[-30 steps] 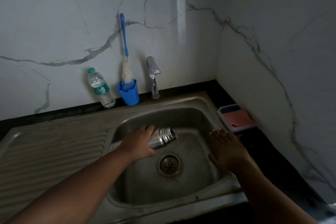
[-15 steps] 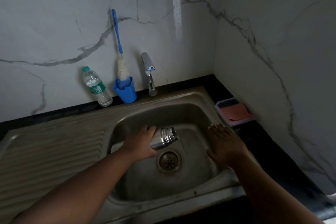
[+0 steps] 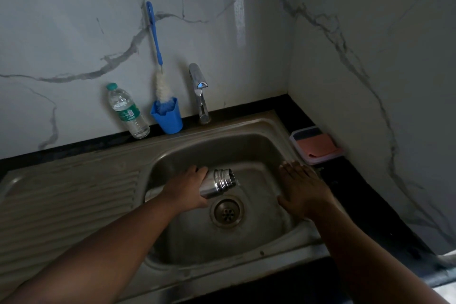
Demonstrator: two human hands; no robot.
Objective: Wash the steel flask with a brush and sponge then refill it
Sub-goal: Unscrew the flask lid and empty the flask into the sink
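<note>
Left hand (image 3: 187, 186): forearm reaches in from lower left across the draining board, hand over the sink (image 3: 249, 128) basin, back of hand up. Fingers wrapped round the body of the steel flask (image 3: 218, 182), gripping its lower half; the base is hidden under the hand.

Right hand (image 3: 302, 189): forearm comes in from lower right. Hand flat, fingers straight and close together, pointing away from the person. It holds nothing. It lies at the right inner wall of the basin; whether the palm actually touches the steel, cannot tell.

Flask: held on its side above the basin floor, just up and left of the drain (image 3: 227, 212). Long axis runs roughly left to right, tipped a little. Open mouth and ribbed neck point right, toward the right hand, with a clear gap between them. No cap on it. Water pouring out: too dim to tell.

Behind the sink, on the dark worktop (image 3: 357, 192) against the marble wall: a plastic water bottle (image 3: 127, 112) with a green cap, upright; just right of it a blue cup (image 3: 167, 117) holding a bottle brush (image 3: 158, 64), bristles down, blue handle leaning on the wall; then the tap (image 3: 199, 92), spout toward the basin.

Right of the sink, near the corner: a small tray (image 3: 318, 159) carrying a pink sponge (image 3: 317, 147).
</note>
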